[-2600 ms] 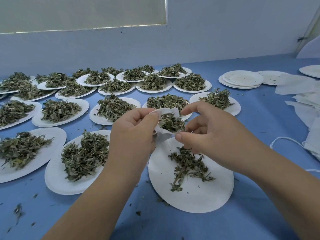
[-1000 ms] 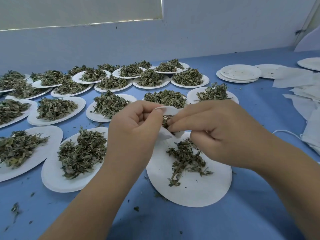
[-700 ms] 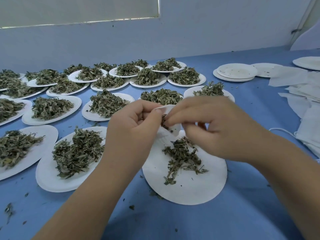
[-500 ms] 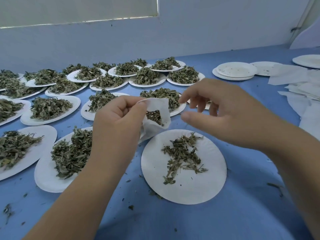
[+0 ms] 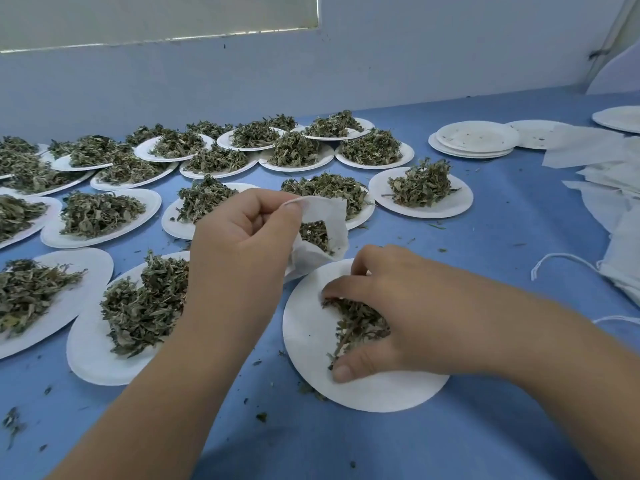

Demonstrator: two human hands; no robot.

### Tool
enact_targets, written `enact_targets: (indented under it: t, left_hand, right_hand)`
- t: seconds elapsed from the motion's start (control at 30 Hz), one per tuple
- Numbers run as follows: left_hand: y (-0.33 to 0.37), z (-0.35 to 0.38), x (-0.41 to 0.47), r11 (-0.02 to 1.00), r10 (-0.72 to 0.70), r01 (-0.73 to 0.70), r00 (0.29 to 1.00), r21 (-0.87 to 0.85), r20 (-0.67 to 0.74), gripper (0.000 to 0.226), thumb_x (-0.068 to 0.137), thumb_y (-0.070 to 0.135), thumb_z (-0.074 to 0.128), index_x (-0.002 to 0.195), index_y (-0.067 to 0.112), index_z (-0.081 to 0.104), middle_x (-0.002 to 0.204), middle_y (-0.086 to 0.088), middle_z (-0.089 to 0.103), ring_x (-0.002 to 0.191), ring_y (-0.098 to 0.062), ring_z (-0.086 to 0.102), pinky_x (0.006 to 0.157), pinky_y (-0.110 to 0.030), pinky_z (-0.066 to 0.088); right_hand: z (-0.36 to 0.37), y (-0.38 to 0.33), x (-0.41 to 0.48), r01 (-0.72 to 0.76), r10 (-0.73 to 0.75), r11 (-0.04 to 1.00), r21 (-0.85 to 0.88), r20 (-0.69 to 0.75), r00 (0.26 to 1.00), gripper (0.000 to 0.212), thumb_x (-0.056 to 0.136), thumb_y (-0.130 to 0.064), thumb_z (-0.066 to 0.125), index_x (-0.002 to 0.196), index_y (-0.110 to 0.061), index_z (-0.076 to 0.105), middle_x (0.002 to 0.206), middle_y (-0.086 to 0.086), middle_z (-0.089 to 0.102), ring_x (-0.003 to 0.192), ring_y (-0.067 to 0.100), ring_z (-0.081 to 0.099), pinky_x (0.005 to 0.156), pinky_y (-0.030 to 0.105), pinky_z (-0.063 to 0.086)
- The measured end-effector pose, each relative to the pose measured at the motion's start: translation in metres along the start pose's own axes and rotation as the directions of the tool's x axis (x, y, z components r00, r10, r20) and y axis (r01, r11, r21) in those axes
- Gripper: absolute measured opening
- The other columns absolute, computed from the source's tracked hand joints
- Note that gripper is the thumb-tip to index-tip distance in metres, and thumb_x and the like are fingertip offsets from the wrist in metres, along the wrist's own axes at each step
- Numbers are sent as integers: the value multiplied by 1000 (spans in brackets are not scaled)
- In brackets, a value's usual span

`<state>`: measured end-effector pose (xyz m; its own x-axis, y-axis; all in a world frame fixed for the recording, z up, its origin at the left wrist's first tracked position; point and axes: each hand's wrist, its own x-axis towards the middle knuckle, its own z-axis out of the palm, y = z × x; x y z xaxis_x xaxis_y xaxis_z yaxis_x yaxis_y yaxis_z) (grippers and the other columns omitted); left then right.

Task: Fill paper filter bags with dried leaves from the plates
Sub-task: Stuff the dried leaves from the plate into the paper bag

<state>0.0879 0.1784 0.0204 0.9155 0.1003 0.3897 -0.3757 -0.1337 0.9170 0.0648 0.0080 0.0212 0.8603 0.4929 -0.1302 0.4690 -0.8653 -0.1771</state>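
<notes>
Now, nearest of all, the right hand (image 5: pixel 398 306) has dropped from where it hovered beside the bag's mouth half a second ago. It lies palm down on the near plate (image 5: pixel 381 393), fingers and thumb curled in round the small heap of dried leaves (image 5: pixel 356 320). The thumb tip touches bare paper at the heap's six o'clock, and the fingertips dig in at its twelve. The plate sits on the blue surface (image 5: pixel 485 438), with leaf crumbs scattered off its seven o'clock edge.

At eleven o'clock from that plate the left hand (image 5: pixel 239 244) still holds the filter bag (image 5: pixel 327 213) up off the surface. Thumb and forefinger pinch its top edge, and the mouth gapes toward three o'clock. A dark clump of leaves shows inside. The bag's lower corner hangs at the plate's far rim; whether it touches I cannot tell.

At nine o'clock from the near plate stands a heaped plate (image 5: pixel 90 362), partly behind the left forearm. Beyond it more heaped plates (image 5: pixel 420 207) run in rows toward the wall (image 5: pixel 415 57).

At one o'clock, well apart, sits a stack of empty plates (image 5: pixel 474 138). At three o'clock, along the right edge, lies a pile of loose bags (image 5: pixel 620 188) with a white string (image 5: pixel 554 259) trailing from it
</notes>
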Motion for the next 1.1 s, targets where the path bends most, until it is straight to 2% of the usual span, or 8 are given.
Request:
enact_targets:
  t: [0.13,0.27,0.4,0.47,0.63,0.8,0.97,1.1]
  left_hand:
    - [1,1,0,1000,-4,4,1000,7,-15,17,90,18,63,76,21,71,47,13,45,42,-7,36,43,-20,32]
    - [2,0,-1,1000,-7,7,1000,2,-7,16,91,17,63,77,20,71,46,13,43,41,-7,34,42,-20,31]
    - [3,0,-1,1000,-9,9,1000,3,-4,17,91,18,63,76,22,70,47,13,43,42,-7,34,42,-20,31]
    - [4,0,-2,1000,-8,8,1000,6,-6,17,91,18,63,76,23,70,47,13,44,42,-8,35,42,-20,31]
    - [5,0,-3,1000,17,-17,1000,24,2,16,90,18,63,76,22,70,48,13,46,42,-7,37,42,-17,32]
    - [7,2,-4,999,35,-36,999,29,24,18,91,15,62,76,22,68,46,15,48,38,-2,37,41,-15,32]
    - [8,5,-7,992,80,-85,995,98,52,20,91,13,60,75,22,68,45,15,44,41,-2,36,42,-11,30]
    - [9,5,-7,989,92,-97,995,108,49,22,91,12,60,76,25,69,50,13,49,43,-1,39,43,-10,32]
  right_hand:
    - [2,-2,4,31,-31,1000,1,-29,999,62,76,-71,52,131,-45,42,117,-12,36,113,10,35,85,30,40]
    - [-3,-1,4,40,-37,997,67,-49,998,42,84,-54,62,123,-45,53,114,-17,38,102,7,45,81,27,42]
    - [-8,5,0,50,-47,994,93,-36,998,50,79,-58,65,126,-50,50,112,-22,37,95,-4,37,71,11,33]
    - [-8,6,-2,31,-29,997,65,-32,999,56,78,-61,64,130,-51,46,111,-22,36,98,-2,36,67,8,28]
    - [-3,1,1,-28,28,1000,6,-80,996,61,75,-66,62,131,-49,43,106,-15,35,100,10,43,65,21,34]
    - [-1,-4,1,-25,27,998,49,-43,999,38,86,-52,58,124,-47,53,104,-12,41,91,11,50,64,19,34]
    - [-2,-9,3,24,-21,999,38,-79,997,26,90,-36,59,115,-37,65,109,-8,51,98,15,54,83,32,46]
    - [-4,-9,2,37,-40,999,-22,-120,992,19,89,-30,57,103,-27,70,97,-6,59,89,13,56,75,34,48]
